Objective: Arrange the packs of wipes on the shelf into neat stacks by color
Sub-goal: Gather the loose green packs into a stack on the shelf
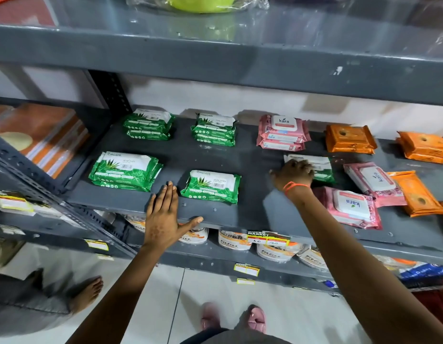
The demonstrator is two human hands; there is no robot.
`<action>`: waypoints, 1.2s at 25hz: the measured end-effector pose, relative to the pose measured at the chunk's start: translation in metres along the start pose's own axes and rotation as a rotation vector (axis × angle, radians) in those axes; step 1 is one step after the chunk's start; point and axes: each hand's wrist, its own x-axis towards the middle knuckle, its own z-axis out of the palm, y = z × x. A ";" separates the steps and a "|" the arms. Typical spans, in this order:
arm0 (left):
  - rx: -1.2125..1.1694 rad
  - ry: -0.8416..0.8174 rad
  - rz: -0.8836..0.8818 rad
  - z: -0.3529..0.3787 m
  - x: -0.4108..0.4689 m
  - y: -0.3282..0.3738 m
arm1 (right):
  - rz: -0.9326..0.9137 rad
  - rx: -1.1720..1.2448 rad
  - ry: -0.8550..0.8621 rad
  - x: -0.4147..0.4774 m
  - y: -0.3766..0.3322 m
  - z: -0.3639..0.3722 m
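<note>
On the grey shelf [252, 167], green packs sit in small stacks at back left [148, 124], back middle [213, 129] and front left [124, 171]. A single green pack [211, 186] lies at the front. My left hand [164, 214] rests flat and open on the shelf edge beside it. My right hand [293, 173] curls over a loose green pack [321, 167]. A pink stack [282, 132] stands at the back. Loose pink packs [373, 181] [349, 207] and orange packs [416, 192] lie at the right. Orange stacks [349, 140] [424, 146] sit behind them.
An upper shelf [215, 58] overhangs the packs and carries a bagged yellow-green item [203, 2]. White tubs [275, 250] and price tags [267, 238] line the shelf below. Orange folders [41, 137] fill the left bay. A person's bare foot [87, 292] is on the floor at left.
</note>
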 end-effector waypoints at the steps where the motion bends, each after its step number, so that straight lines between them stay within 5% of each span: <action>1: 0.001 -0.007 -0.001 0.000 0.000 0.001 | -0.027 -0.041 -0.016 -0.006 -0.006 0.000; 5: 0.010 -0.024 -0.003 -0.002 0.002 0.003 | -0.226 -0.176 -0.200 -0.013 -0.011 -0.013; 11: 0.030 -0.021 -0.004 -0.004 0.000 0.002 | -0.199 -0.276 -0.424 -0.011 -0.003 -0.069; 16: 0.016 -0.023 -0.005 -0.002 0.000 0.001 | -0.343 -0.436 -0.268 -0.017 -0.004 -0.067; 22: 0.005 -0.005 -0.008 -0.001 -0.001 0.001 | -0.516 -0.283 -0.141 -0.017 -0.037 -0.052; 30: -0.030 -0.024 0.015 -0.004 0.000 0.001 | -0.795 -0.129 -0.199 -0.048 -0.104 -0.015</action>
